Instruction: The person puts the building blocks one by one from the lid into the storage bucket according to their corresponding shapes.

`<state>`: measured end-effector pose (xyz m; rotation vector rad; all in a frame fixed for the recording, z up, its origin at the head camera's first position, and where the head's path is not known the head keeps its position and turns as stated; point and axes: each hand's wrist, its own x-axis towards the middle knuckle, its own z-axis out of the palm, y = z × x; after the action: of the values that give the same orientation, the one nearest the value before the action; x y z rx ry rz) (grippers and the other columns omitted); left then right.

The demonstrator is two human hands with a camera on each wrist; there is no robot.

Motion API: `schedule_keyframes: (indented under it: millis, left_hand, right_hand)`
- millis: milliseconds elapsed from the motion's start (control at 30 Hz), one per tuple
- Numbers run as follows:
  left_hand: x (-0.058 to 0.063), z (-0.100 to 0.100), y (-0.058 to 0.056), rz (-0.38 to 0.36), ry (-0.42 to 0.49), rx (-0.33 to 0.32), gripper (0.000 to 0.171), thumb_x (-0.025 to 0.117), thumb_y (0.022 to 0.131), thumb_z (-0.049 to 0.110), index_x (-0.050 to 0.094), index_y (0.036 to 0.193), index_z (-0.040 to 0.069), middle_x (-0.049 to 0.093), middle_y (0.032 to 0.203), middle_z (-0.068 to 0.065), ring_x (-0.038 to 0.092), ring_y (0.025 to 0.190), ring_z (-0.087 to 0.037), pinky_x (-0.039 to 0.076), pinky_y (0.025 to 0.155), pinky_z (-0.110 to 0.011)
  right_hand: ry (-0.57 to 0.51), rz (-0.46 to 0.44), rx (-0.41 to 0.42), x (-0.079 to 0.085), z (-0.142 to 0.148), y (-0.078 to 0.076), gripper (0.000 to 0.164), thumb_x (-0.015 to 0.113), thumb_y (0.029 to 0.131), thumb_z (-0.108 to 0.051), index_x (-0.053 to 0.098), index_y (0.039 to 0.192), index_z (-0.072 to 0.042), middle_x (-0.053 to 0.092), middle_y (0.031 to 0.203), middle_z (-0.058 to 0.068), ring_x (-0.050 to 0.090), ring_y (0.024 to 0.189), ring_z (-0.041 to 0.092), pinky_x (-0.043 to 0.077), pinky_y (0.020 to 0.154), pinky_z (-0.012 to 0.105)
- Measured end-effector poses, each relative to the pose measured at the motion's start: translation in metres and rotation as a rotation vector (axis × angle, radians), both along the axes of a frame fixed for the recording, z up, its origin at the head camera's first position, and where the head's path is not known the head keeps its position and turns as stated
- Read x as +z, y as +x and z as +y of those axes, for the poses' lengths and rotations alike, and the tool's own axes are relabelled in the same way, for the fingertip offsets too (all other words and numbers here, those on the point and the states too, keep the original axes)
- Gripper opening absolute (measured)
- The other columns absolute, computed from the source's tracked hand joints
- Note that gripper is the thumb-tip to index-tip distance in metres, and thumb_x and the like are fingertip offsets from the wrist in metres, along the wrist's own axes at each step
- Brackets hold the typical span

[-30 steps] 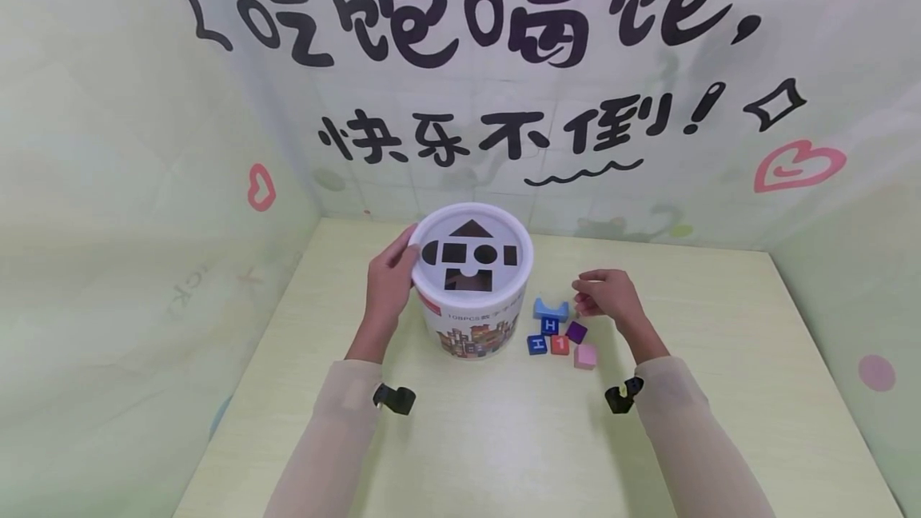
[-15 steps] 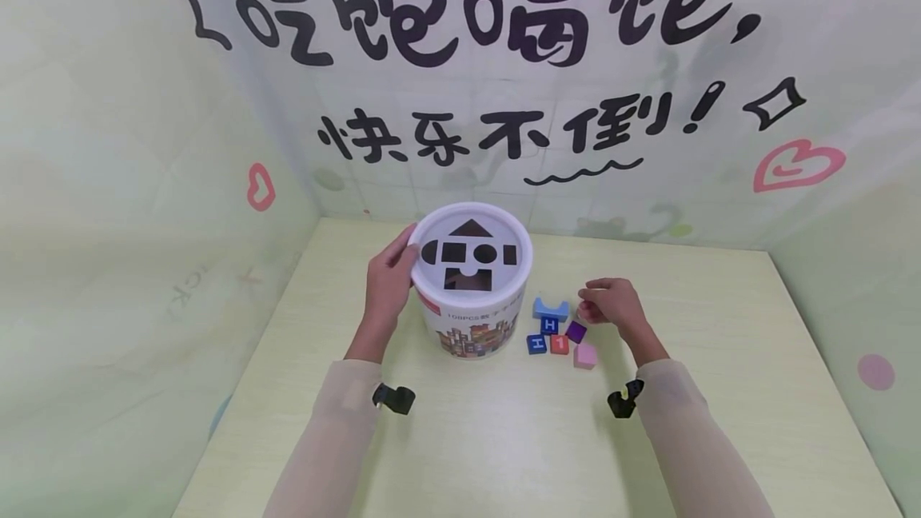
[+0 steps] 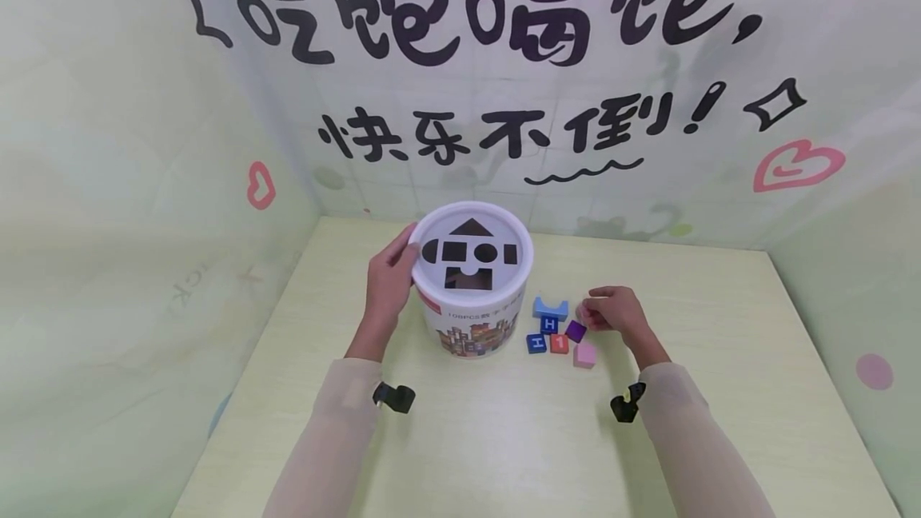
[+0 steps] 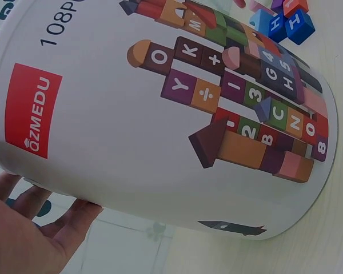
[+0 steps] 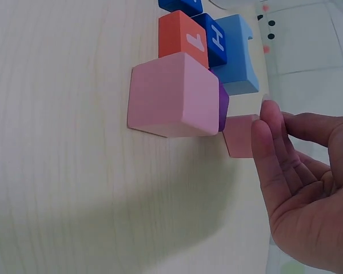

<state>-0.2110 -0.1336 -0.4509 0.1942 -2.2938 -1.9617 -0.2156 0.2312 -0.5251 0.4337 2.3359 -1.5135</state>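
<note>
A white bucket (image 3: 471, 318) printed with block pictures stands upright, its lid (image 3: 472, 214) cut with shaped holes. My left hand (image 3: 386, 282) holds its left side, thumb at the lid rim and fingers (image 4: 74, 225) spread along the wall. My right hand (image 3: 615, 310) is beside the small block pile, fingers gently bent, their tips overlapping a pink block (image 5: 240, 137) on the table in the right wrist view. Left of that lie a purple block (image 3: 576, 332), a light blue arch block (image 3: 550, 308), two dark blue H blocks (image 3: 536, 344), a red 1 block (image 3: 559, 344) and a pink cube (image 3: 584, 356).
The pale wooden table (image 3: 475, 454) is bounded by a printed cloth wall (image 3: 432, 78) at the back, with more cloth on both sides. The bucket stands just left of the blocks. Each wrist carries a black camera mount (image 3: 394, 398).
My right hand has drawn slightly right and toward the body, uncovering more of the pink block beside its fingers. The left hand and the bucket stay in place.
</note>
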Motion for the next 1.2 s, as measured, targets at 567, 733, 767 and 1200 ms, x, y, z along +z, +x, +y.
schedule_keyframes:
  millis: [567, 733, 767, 1200]
  left_hand:
    - [-0.001, 0.000, -0.001, -0.012, 0.003, 0.007, 0.036, 0.054, 0.097, 0.035, 0.058, 0.133, 0.038, 0.060, 0.134, 0.004, 0.065, 0.104, -0.018, 0.059, 0.081, -0.026]
    - [-0.001, -0.001, -0.001, -0.015, -0.002, 0.003, 0.037, 0.053, 0.098, 0.036, 0.057, 0.134, 0.038, 0.060, 0.135, 0.004, 0.065, 0.105, -0.018, 0.059, 0.081, -0.026]
    - [-0.001, -0.001, -0.001, -0.015, -0.002, 0.003, 0.037, 0.053, 0.098, 0.036, 0.057, 0.134, 0.038, 0.060, 0.134, 0.004, 0.065, 0.105, -0.018, 0.059, 0.081, -0.026]
    - [-0.002, -0.001, -0.001, -0.013, -0.003, 0.002, 0.035, 0.053, 0.098, 0.038, 0.057, 0.133, 0.041, 0.061, 0.133, 0.005, 0.065, 0.104, -0.018, 0.059, 0.081, -0.028]
  right_hand:
    - [-0.024, -0.061, -0.006, -0.021, 0.001, 0.002, 0.043, 0.056, 0.096, -0.010, 0.051, 0.137, 0.002, 0.069, 0.077, 0.007, 0.065, 0.061, 0.013, 0.061, 0.062, 0.028]
    - [-0.015, -0.065, -0.009, -0.025, 0.001, 0.003, 0.039, 0.058, 0.096, -0.011, 0.054, 0.133, 0.003, 0.068, 0.076, 0.005, 0.065, 0.061, 0.013, 0.060, 0.062, 0.027]
    - [-0.015, -0.063, -0.009, -0.025, 0.001, 0.003, 0.039, 0.058, 0.097, -0.011, 0.054, 0.133, 0.003, 0.068, 0.076, 0.005, 0.065, 0.061, 0.012, 0.060, 0.062, 0.027]
    - [-0.020, -0.058, -0.010, -0.025, 0.001, 0.004, 0.040, 0.059, 0.096, -0.011, 0.053, 0.133, 0.004, 0.069, 0.075, 0.003, 0.065, 0.061, 0.012, 0.061, 0.061, 0.027]
